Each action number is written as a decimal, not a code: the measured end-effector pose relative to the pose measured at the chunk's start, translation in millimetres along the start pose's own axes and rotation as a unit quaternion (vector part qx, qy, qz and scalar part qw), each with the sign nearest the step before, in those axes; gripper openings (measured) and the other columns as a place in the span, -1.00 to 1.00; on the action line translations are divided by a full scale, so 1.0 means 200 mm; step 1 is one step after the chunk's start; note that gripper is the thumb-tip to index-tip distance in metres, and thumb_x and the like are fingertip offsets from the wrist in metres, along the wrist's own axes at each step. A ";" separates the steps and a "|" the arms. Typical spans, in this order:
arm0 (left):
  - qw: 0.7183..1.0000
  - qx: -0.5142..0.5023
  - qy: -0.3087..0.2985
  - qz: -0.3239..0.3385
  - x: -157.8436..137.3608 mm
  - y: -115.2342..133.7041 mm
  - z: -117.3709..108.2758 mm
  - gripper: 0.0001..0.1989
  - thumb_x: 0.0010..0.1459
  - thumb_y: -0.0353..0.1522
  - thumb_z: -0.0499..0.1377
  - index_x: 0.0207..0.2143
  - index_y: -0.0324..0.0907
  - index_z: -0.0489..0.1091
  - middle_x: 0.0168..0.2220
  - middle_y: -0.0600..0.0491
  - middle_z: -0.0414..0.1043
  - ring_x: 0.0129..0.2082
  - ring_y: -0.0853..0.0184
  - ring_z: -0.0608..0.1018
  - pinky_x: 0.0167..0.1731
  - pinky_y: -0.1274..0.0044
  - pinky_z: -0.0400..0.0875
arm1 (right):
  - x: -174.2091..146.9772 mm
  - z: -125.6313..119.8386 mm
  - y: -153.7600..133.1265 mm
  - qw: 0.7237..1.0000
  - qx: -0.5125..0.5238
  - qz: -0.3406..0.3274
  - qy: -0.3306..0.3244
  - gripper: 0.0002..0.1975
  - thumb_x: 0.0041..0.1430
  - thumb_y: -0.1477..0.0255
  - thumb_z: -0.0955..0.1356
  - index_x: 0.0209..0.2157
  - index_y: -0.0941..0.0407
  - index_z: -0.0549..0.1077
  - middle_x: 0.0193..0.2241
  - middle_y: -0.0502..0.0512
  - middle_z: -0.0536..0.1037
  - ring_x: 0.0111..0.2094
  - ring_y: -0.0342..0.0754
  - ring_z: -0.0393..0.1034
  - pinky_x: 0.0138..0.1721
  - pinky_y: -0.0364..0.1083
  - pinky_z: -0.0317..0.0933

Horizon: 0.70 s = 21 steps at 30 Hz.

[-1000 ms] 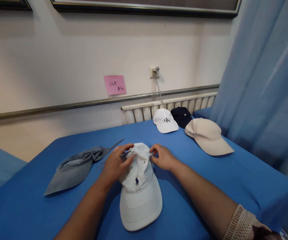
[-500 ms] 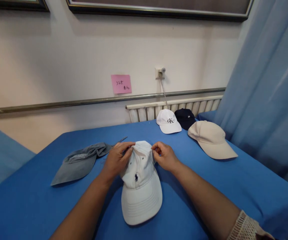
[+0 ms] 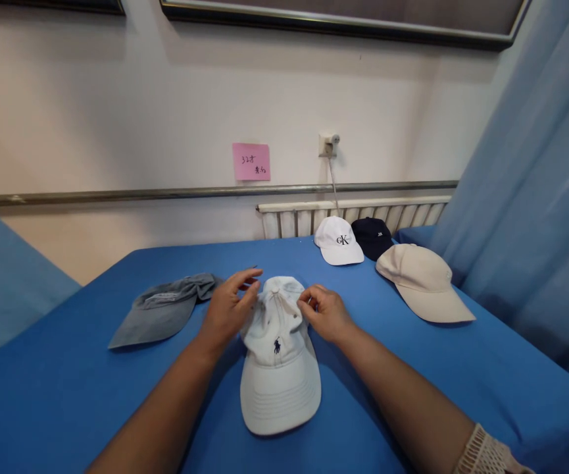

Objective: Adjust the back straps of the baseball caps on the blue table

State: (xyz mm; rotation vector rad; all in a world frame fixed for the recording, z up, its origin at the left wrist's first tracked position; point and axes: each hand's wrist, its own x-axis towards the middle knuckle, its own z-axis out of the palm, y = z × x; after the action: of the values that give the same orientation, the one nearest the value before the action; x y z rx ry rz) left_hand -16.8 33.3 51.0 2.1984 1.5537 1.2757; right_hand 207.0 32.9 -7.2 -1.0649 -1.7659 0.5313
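Observation:
A white baseball cap (image 3: 281,375) with a small dark horse-rider emblem lies in front of me, its brim pointing toward me and its crown creased and dented on top. My left hand (image 3: 227,306) is beside the left of the crown, thumb and fingers apart and holding nothing. On the other side my right hand (image 3: 327,312) pinches the upper right edge of the crown between thumb and fingers. Left of the left hand rests a crumpled grey cap (image 3: 160,313), its strap end partly hidden behind that hand.
At the back right of the blue-covered table (image 3: 67,401) sit a white cap with letters (image 3: 338,240), a navy cap (image 3: 371,237) and a beige cap (image 3: 422,280). Behind are a radiator (image 3: 284,224) and a metal rail (image 3: 166,194). Blue curtains (image 3: 525,197) hang at the right.
My left hand has come off the crown and its fingers have spread apart. The crown's top now shows more, with a dent in it. The camera view has shifted slightly.

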 end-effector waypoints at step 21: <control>0.994 0.020 -0.012 -0.103 -0.18 0.07 -0.01 -0.82 0.04 -0.34 0.15 -0.26 -0.16 0.36 -0.41 0.07 0.51 -0.45 0.31 0.54 -0.38 0.48 0.40 | 0.00 0.12 0.00 0.976 0.166 0.120 0.078 -0.74 0.07 0.19 0.40 -0.46 0.11 0.43 -0.62 -0.10 0.36 -0.59 -0.17 0.18 -0.55 -0.18 0.08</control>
State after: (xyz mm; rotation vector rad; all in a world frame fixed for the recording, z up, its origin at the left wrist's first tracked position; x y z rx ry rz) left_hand -11.3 -3.8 40.1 2.0048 1.7584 1.1611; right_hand 185.3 35.7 -18.5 -1.0547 -1.3596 0.8376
